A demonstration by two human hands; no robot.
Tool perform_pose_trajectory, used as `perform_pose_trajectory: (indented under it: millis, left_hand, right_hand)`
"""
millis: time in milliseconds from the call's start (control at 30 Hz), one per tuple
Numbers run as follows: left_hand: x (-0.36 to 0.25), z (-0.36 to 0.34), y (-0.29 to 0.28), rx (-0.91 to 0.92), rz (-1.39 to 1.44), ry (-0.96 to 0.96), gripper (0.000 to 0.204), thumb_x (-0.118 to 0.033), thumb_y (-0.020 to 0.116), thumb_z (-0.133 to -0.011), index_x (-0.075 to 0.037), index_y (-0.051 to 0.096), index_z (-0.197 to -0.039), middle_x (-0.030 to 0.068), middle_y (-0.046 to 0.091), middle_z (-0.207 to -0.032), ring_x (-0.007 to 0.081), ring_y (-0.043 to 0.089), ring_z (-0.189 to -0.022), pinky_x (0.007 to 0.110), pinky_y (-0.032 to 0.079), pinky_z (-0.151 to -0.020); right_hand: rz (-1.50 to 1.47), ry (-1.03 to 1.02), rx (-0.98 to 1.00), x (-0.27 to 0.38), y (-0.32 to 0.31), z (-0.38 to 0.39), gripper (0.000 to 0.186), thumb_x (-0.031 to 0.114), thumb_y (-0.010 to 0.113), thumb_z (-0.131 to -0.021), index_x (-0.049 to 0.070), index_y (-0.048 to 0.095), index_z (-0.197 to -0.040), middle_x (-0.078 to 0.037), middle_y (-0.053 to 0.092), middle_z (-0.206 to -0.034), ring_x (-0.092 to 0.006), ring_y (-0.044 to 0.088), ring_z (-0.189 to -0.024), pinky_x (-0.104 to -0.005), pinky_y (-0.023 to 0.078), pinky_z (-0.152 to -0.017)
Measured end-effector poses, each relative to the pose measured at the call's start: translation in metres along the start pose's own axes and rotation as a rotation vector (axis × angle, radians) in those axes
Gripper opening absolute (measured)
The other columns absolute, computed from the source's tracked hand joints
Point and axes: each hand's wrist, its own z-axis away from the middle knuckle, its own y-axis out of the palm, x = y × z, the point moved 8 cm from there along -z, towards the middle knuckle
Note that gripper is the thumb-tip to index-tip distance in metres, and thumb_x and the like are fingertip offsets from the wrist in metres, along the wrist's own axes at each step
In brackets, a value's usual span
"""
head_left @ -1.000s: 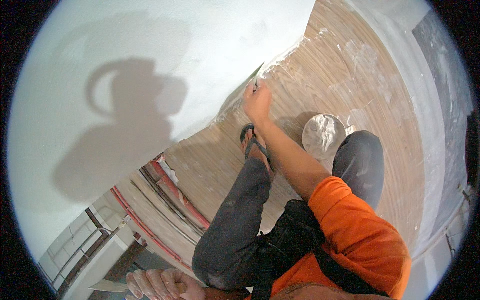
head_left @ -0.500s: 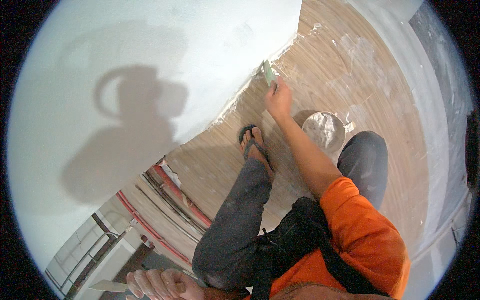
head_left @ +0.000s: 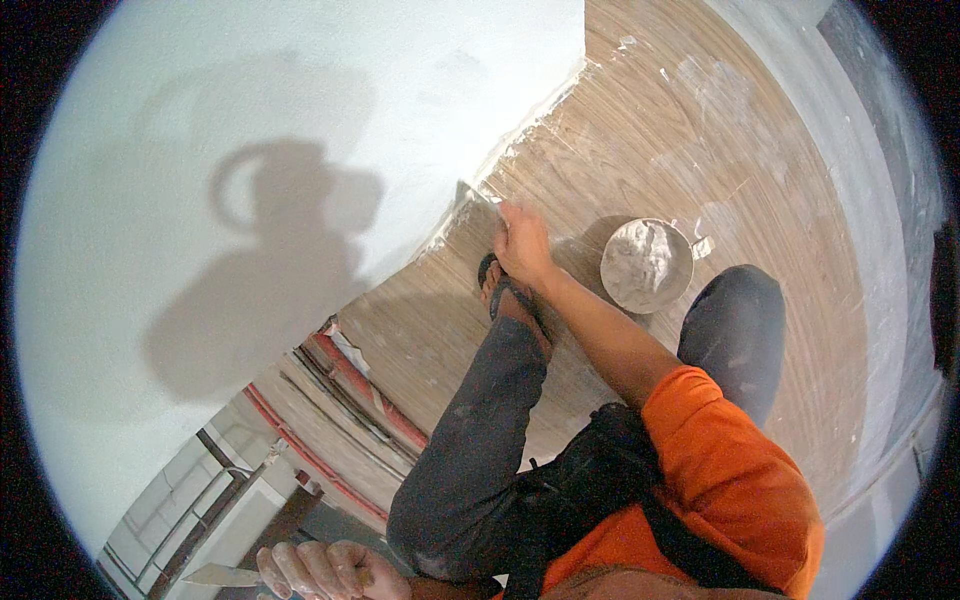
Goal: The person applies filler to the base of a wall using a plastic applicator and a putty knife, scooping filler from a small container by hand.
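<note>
My right hand is closed on a thin flat scraper, whose edge lies against the foot of the white wall where it meets the wood-patterned floor. Ragged white filler runs along that joint. At the lower left, my left hand is curled in a fist with white smears on its fingers. A putty knife pokes out beside the fist, only its pale blade showing. A round tub of white paste stands right of my right forearm.
My sandalled foot is planted close to the wall. Red pipes and dark cables run along the floor's left edge, past the wall's end. A small pale scrap lies by the tub. White smears mark the floor.
My right hand has slid the scraper along the wall's foot, toward me and to the left. My left hand has hardly moved.
</note>
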Motion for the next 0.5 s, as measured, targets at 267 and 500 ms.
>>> perform_pose_trajectory:
  millis: [267, 500]
  left_hand:
    - [0.0, 0.002, 0.008, 0.019, -0.04, 0.004, 0.021, -0.028, 0.054, -0.099, -0.008, 0.058, -0.096, 0.002, 0.053, -0.076, 0.0124, 0.049, -0.06, 0.029, 0.041, -0.055]
    - [0.005, -0.001, 0.008, 0.003, 0.068, 0.053, 0.025, -0.032, 0.049, -0.104, -0.011, 0.047, -0.091, -0.0002, 0.044, -0.069, 0.0103, 0.041, -0.052, 0.026, 0.036, -0.046]
  right_hand:
    - [-0.224, 0.217, -0.316, -0.052, -0.058, -0.041, 0.033, 0.019, 0.057, -0.086, -0.008, 0.065, -0.104, -0.033, 0.066, -0.098, -0.0498, 0.064, -0.094, -0.0553, 0.05, -0.086]
    - [-0.024, 0.296, -0.183, -0.033, -0.076, -0.106, 0.032, 0.017, 0.059, -0.078, -0.009, 0.067, -0.094, -0.034, 0.067, -0.09, -0.0486, 0.067, -0.086, -0.0531, 0.052, -0.08]
